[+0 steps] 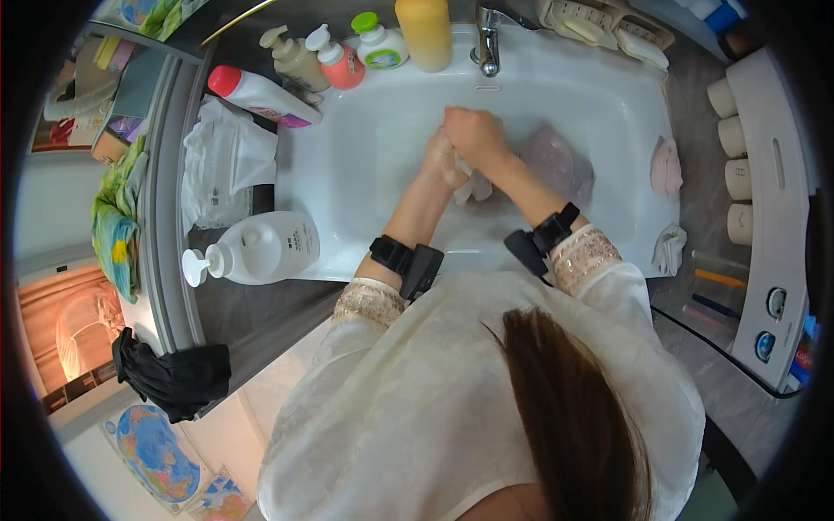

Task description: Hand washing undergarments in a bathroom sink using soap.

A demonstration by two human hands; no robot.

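Over the white sink basin [352, 176], my left hand [444, 155] and my right hand [474, 133] are pressed together, fingers closed, below the chrome faucet [488, 42]. A whitish wet cloth [475, 187] hangs beneath them and seems gripped in the left hand; the fingers partly hide it. To the right of my hands, a pale mauve cloth [550, 156] lies in the basin, in what looks like water. Black bands with small devices circle both wrists.
Pump bottles [342, 65] and a yellow container [423, 36] line the back rim. A large white pump bottle [273, 247] lies at left, by a tissue pack [218, 169]. Soap dishes [576, 23] stand back right; small folded cloths [666, 166] rest on the right rim.
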